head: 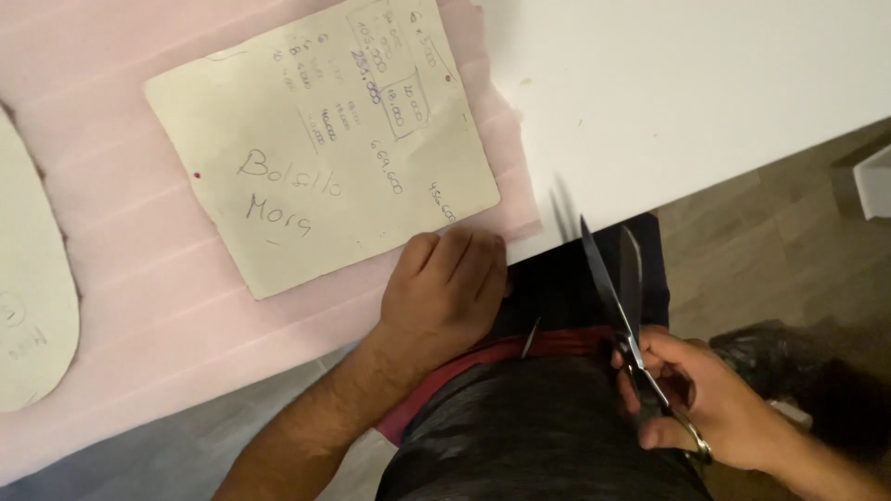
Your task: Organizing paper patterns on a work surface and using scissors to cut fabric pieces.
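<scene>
Steel scissors [620, 297], long-bladed, held in the right hand [715, 399] below the tabletop [687, 83] edge, over the person's lap. Long axis runs steeply up the frame, leaning a little left; tips point up toward the tabletop edge, handles sit low at the right. Blades stand parted in a narrow V and are blurred near the tips. Right hand: fingers closed through and around the handle loops.

Left hand [445, 288]: laid palm-down, fingers curled, on the near edge of the pink sheet [121, 241], knuckles just beside the lower right corner of the card pattern [325, 148]. It grips nothing that shows.

Pink sheet: thin, soft-looking, faintly ribbed, spread over the left part of the white tabletop, its right edge ragged.

Card pattern: cream, roughly rectangular with rounded corners, tilted, lying on the pink sheet; handwritten notes and boxed figures in pencil and purple ink fill its upper right, and two larger pencil words sit at lower left.

Second cream piece [28, 278]: curved outline, at the left edge, partly out of frame, faint pencil marks on it.

Wooden floor [761, 241]: visible at right.
</scene>
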